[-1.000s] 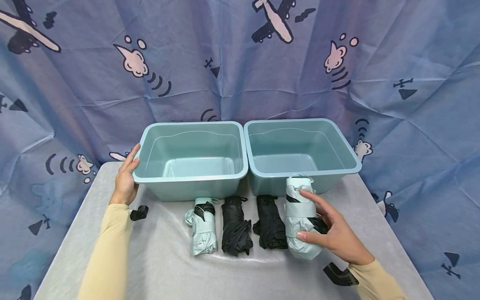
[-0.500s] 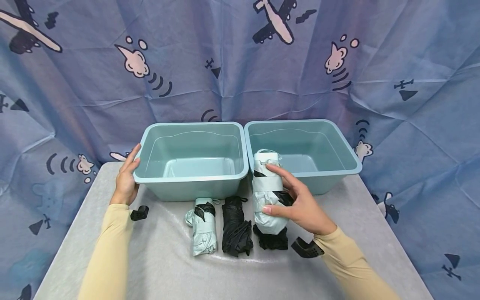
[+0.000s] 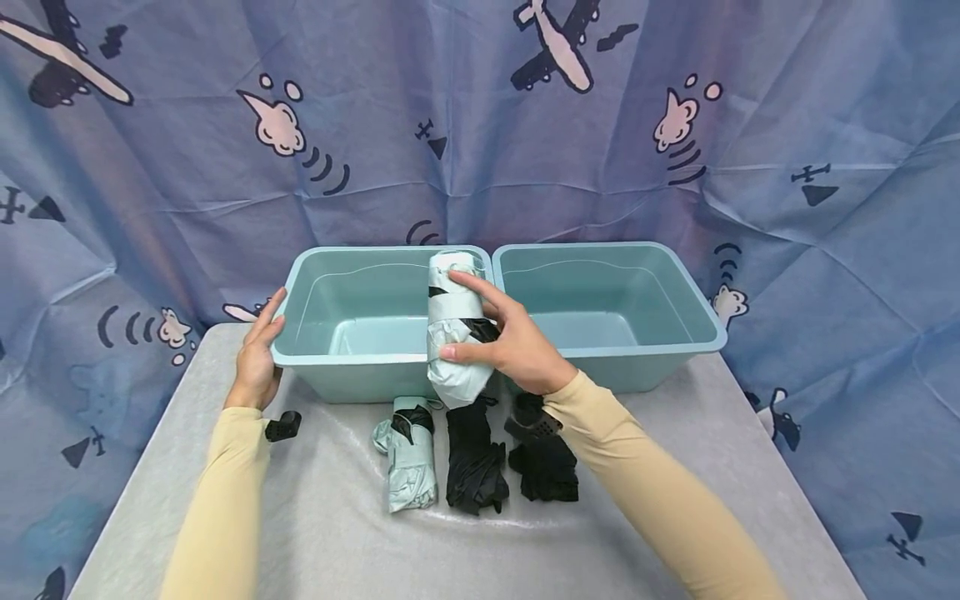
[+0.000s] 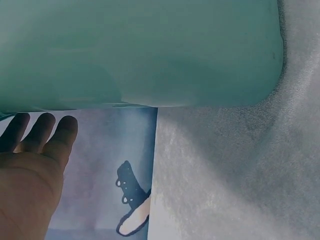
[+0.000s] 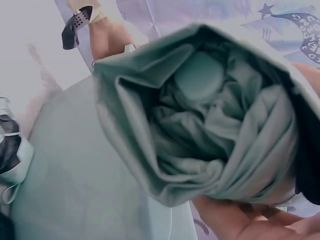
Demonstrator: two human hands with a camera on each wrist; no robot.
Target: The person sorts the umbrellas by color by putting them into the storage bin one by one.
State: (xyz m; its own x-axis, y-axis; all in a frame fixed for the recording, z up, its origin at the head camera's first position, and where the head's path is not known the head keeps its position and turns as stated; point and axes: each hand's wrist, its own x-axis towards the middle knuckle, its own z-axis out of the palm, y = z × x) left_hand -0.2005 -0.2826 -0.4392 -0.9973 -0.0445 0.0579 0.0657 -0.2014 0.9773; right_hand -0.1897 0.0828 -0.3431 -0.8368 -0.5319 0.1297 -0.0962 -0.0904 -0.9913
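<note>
My right hand [image 3: 517, 342] grips a folded light-green umbrella [image 3: 453, 325] with a black patch, held over the right front corner of the left bin [image 3: 375, 360]. In the right wrist view the gathered fabric end of this umbrella [image 5: 200, 130] faces the camera. My left hand [image 3: 257, 354] rests with fairly straight fingers against the left side of that bin; in the left wrist view its fingertips [image 4: 65, 127] are right at the bin's edge. Another light-green umbrella [image 3: 411, 467] and two black umbrellas, one in the middle [image 3: 476, 467] and one at right [image 3: 546, 471], lie in front of the bins.
A second pale green bin [image 3: 611, 354] stands directly right of the first, rims side by side. Both are on a grey cloth-covered table [image 3: 337, 550]. A blue patterned curtain [image 3: 480, 183] hangs close behind. My right forearm passes over the rightmost black umbrella.
My right hand has carried the light-green umbrella left and upward, from in front of the right bin to over the left bin. The left hand has stayed at the bin's side.
</note>
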